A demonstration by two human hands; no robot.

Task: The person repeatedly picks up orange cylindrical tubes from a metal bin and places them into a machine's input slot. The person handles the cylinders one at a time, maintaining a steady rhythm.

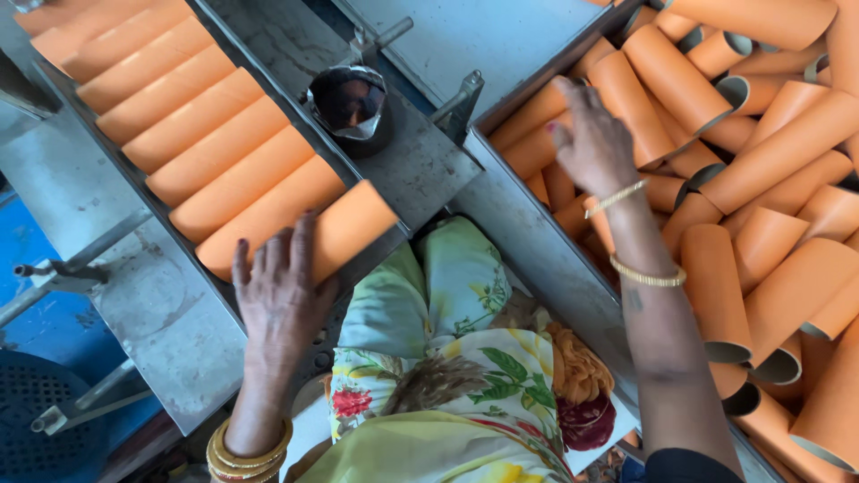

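Orange tube (300, 228) | left hand (279, 295) spread flat on it | right hand (592, 143) loosely open, touching binned tubes (769, 170)

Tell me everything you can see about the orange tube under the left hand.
The orange tube looks like smooth matte cardboard. It lies on its side, nearest in a row of like tubes on a slanted grey metal tray. The left hand rests flat on its near part, fingers spread. Its right end juts past the tray's edge.
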